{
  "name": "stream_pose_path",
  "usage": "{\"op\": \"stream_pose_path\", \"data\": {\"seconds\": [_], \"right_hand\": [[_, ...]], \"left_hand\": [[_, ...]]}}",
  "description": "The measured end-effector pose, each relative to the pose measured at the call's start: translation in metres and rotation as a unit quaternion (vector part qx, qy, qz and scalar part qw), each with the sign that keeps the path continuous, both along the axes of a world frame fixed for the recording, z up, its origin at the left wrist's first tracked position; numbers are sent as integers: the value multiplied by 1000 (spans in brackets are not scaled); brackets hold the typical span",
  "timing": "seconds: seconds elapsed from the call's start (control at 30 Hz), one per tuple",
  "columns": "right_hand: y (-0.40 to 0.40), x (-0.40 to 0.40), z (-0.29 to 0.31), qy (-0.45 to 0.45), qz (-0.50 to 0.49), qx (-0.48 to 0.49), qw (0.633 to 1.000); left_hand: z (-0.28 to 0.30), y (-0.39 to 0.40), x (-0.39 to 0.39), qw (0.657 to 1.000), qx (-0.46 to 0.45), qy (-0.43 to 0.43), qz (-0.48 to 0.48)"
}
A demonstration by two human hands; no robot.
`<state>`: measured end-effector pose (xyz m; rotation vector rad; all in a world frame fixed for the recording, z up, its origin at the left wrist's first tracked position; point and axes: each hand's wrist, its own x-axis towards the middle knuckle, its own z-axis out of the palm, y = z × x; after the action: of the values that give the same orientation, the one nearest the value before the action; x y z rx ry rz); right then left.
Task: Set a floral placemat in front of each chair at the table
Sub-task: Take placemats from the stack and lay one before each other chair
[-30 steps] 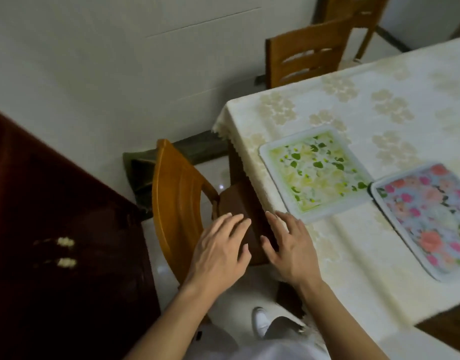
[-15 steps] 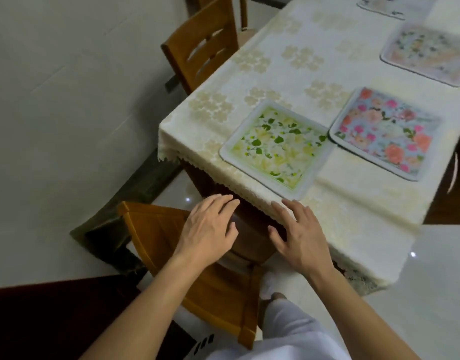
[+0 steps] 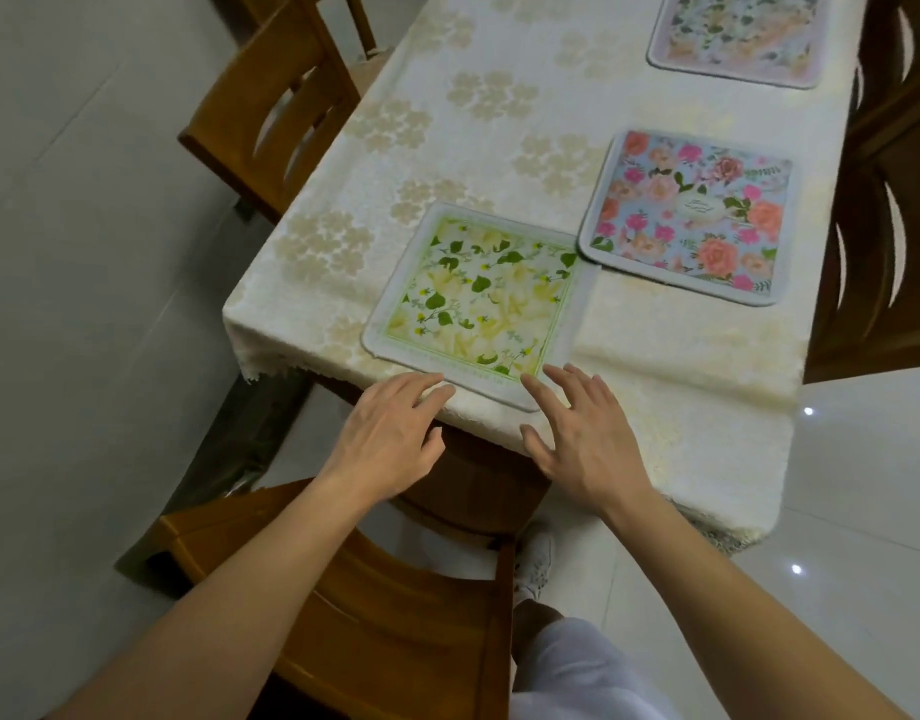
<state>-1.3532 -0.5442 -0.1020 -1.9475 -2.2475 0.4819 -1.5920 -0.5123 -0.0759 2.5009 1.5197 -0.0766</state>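
Both hands were open, empty, fingers spread: left hand (image 3: 390, 439) fingertips touching the near edge of the green-and-yellow placemat (image 3: 478, 298), right hand (image 3: 582, 433) just beside its near right corner. Mat lay flat at the surface (image 3: 681, 356) edge, skewed, directly beyond the near chair (image 3: 354, 605). Likely squaring it to that seat. Pink placemat (image 3: 686, 215) sat before the right-side chair (image 3: 884, 210), its corner just beside the green one, possibly touching. Left chair (image 3: 276, 111) had no mat in front.
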Motion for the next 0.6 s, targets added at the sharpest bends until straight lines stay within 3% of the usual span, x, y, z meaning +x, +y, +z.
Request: {"op": "stream_pose_path", "data": {"seconds": [0.27,0.6], "right_hand": [[18,-4,-18,-19,-35,-35,999],[55,-25,-58,-51,-80,-72,993]], "left_hand": [[-24,53,-14,997,-11,-1,-75],[-85,141,-52,985,-55,66,-149]]}}
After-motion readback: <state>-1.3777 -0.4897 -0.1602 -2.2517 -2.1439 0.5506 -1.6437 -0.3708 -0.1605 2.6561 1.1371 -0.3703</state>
